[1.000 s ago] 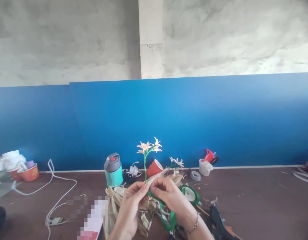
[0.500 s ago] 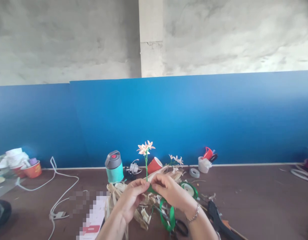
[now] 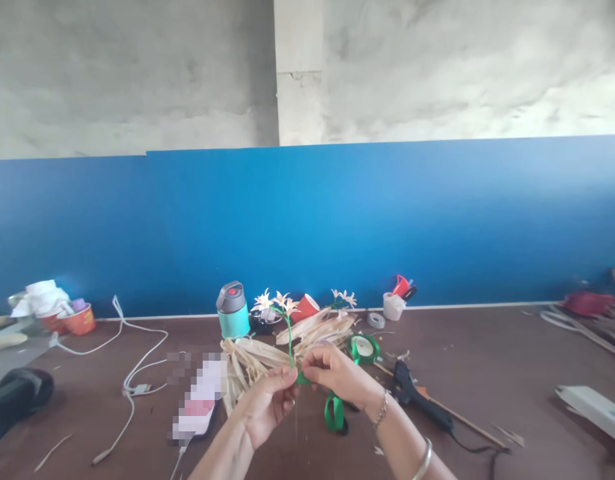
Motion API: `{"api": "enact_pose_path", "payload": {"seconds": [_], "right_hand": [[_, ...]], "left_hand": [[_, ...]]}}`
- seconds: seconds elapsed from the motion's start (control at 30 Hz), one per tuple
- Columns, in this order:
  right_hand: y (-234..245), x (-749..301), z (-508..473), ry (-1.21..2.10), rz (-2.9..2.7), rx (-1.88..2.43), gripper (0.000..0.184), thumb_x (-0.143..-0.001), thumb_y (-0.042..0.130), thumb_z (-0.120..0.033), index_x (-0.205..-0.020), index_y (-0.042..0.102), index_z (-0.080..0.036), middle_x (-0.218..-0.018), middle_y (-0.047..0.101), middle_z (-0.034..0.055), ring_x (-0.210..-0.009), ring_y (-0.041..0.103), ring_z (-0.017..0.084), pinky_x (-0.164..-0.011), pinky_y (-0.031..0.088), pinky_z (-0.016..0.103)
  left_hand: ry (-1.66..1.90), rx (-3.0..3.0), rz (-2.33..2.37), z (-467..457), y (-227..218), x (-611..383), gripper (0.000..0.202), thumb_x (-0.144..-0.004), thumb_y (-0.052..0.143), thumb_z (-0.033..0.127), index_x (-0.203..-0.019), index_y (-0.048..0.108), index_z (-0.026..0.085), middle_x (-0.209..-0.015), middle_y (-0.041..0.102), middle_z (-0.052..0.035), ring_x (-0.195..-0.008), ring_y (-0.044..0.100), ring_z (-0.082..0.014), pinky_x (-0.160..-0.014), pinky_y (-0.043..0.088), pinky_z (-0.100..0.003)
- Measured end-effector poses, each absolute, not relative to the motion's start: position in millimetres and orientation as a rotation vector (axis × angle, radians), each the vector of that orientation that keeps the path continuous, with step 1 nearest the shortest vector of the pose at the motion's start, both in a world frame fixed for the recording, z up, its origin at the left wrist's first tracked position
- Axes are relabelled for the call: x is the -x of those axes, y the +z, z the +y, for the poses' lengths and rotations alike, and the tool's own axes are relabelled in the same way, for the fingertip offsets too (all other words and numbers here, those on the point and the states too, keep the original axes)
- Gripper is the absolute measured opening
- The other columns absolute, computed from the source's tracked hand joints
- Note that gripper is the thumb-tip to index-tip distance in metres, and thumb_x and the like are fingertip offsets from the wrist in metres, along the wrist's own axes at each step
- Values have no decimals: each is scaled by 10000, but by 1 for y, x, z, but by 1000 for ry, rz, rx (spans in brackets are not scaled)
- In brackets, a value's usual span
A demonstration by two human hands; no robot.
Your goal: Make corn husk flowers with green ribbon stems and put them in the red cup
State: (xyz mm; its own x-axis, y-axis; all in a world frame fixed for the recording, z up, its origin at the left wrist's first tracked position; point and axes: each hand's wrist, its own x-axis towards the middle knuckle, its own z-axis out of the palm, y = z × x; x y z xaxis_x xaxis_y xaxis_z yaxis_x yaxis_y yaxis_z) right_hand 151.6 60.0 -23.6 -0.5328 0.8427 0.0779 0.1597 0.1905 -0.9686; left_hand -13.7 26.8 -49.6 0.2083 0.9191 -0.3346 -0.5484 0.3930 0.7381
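My left hand point(image 3: 267, 405) pinches the thin green stem point(image 3: 289, 339) of a small handmade flower sprig with pale peach blossoms point(image 3: 276, 301) on top. My right hand point(image 3: 334, 371) pinches green ribbon point(image 3: 334, 411) against the same stem; a loop of the ribbon hangs below my wrist. Both hands are closed and meet low in the middle of the view, above a brown table point(image 3: 487, 373). Right behind them lies a heap of dry corn husks point(image 3: 257, 360).
A green ribbon roll point(image 3: 363, 348), black glue gun point(image 3: 420, 397), teal flask point(image 3: 232, 311), red cup point(image 3: 304, 307) and another flower sprig point(image 3: 343, 298) lie behind my hands. White cable point(image 3: 132, 373) and bowls point(image 3: 77, 319) are at left, a white box point(image 3: 592, 408) at right. A blue panel point(image 3: 337, 220) backs the table.
The camera has tilted down and back, so more of the table shows. My hands have lowered the sprig, and its blossoms have swung to the left. The grip on stem and ribbon is unchanged.
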Motion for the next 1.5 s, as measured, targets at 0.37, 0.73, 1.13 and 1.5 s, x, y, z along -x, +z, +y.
{"api": "enact_pose_path", "payload": {"seconds": [0.37,0.73,1.13,1.5], "right_hand": [[-68,-144,51,1379,-1642,958,315,-718,656,-464,-670,594,-159,-558,489,-48,-527,406,94,-512,290,216],[-80,-145,47,1573,-1449,998,382,-487,822,-422,-593,566,-159,-499,497,-63,-472,384,76,-495,272,211],[-80,-143,43,1694,-1300,911,372,-528,811,-420,-612,564,-154,-477,443,-81,-400,255,35,-417,138,202],[-86,-150,50,1622,-1167,901,324,-638,750,-438,-613,615,-145,-511,452,-60,-436,325,51,-406,198,182]], "left_hand": [[1147,-559,864,24,-80,10,332,-467,861,271,-538,561,148,-490,517,59,-475,471,-53,-428,263,-157],[1115,-691,920,20,-85,6,336,-471,852,307,-492,556,149,-497,525,39,-482,433,-71,-453,212,-193],[1176,-740,904,17,-77,7,333,-476,849,305,-489,557,145,-478,487,48,-458,401,-60,-429,172,-193],[1194,-777,921,21,-75,10,339,-478,855,310,-486,563,139,-476,511,36,-463,387,-58,-415,173,-188]]}}
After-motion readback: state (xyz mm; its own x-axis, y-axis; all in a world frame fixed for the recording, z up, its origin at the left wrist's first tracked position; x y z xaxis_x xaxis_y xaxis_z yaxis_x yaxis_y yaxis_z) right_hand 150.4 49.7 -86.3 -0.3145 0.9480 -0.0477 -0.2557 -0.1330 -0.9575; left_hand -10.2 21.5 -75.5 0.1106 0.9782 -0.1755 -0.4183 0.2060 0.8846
